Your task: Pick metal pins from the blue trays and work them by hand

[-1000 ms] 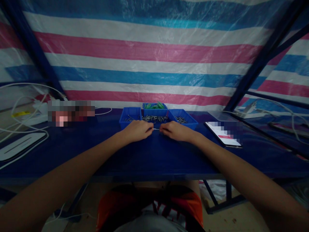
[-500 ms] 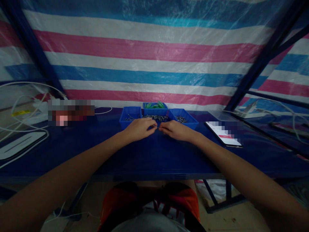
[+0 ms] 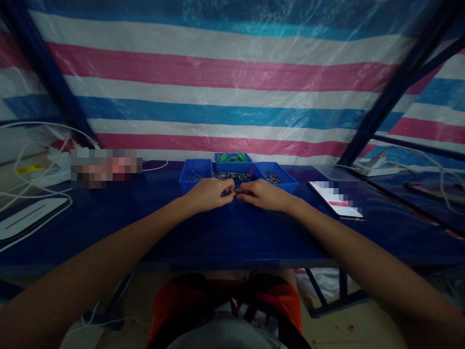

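My left hand (image 3: 210,194) and my right hand (image 3: 267,195) meet above the blue table, just in front of the blue bins. Between their fingertips is a small thin metal piece (image 3: 235,192), too small to name exactly. The thumb and forefinger of my left hand are pinched on one end of it. My right hand's fingers close in at the other end. Behind my hands, a left blue bin (image 3: 184,180) has a few thin metal pieces, and a right blue bin (image 3: 289,180) has a heap of them. More dark and silvery pieces (image 3: 232,176) lie in the middle.
A rear blue bin (image 3: 232,165) contains green items (image 3: 238,156). A phone (image 3: 343,206) with a lit screen lies to the right on the table (image 3: 232,237). White cables (image 3: 39,182) and a flat white device (image 3: 31,218) are at left. Striped sheeting (image 3: 232,114) hangs behind.
The fingers of both hands have shifted slightly around the small metal piece, which shows less now. Those of my right hand are a little farther apart. The bins stay in place.
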Action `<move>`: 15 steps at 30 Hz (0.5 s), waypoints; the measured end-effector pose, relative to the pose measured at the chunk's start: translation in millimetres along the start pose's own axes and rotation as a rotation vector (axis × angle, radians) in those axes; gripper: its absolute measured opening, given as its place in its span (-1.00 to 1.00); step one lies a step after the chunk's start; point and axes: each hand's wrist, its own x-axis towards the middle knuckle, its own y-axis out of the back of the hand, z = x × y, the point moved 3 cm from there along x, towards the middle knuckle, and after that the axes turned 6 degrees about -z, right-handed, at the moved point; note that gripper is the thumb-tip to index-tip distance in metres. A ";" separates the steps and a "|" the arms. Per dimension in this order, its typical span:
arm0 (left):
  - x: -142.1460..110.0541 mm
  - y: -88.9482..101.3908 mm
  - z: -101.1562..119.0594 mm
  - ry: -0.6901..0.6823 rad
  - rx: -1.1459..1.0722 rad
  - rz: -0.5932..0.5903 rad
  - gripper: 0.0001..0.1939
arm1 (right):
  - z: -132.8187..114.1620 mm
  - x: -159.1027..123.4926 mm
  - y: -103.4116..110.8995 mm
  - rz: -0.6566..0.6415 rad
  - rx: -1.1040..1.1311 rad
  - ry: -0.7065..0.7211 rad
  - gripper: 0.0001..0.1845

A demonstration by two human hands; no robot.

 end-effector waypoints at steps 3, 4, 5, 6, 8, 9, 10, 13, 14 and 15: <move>0.6 -1.7 -2.5 0.024 0.041 -0.019 -0.83 | -1.6 -0.2 2.6 0.030 -0.001 -0.009 -0.77; 0.9 -2.2 -2.6 0.025 0.053 -0.025 -0.82 | -1.7 -0.2 2.9 0.035 -0.003 -0.010 -0.77; 1.2 -2.7 -2.4 0.024 0.064 -0.031 -0.81 | -1.6 -0.3 2.8 0.038 -0.004 -0.010 -0.77; 1.4 -3.1 -1.9 0.022 0.074 -0.037 -0.79 | -1.3 -0.3 2.5 0.040 -0.005 -0.010 -0.78; 1.7 -3.7 -0.6 0.014 0.093 -0.052 -0.77 | -0.5 -0.3 1.5 0.039 -0.007 -0.006 -0.78; 1.7 -3.9 0.2 0.010 0.102 -0.061 -0.76 | -0.1 -0.3 0.9 0.037 -0.008 -0.002 -0.78; 1.6 -4.0 0.8 0.006 0.109 -0.069 -0.76 | 0.1 -0.3 0.3 0.033 -0.009 0.004 -0.79; 1.3 -3.9 1.3 0.011 0.127 -0.082 -0.75 | 0.1 -0.4 -0.5 0.022 -0.015 0.017 -0.80; 1.2 -3.6 0.9 0.021 0.132 -0.081 -0.74 | 0.1 -0.4 -0.3 0.020 -0.018 0.017 -0.80; 1.0 -3.3 0.1 0.034 0.137 -0.078 -0.73 | 0.2 -0.4 -0.1 0.020 -0.021 0.014 -0.80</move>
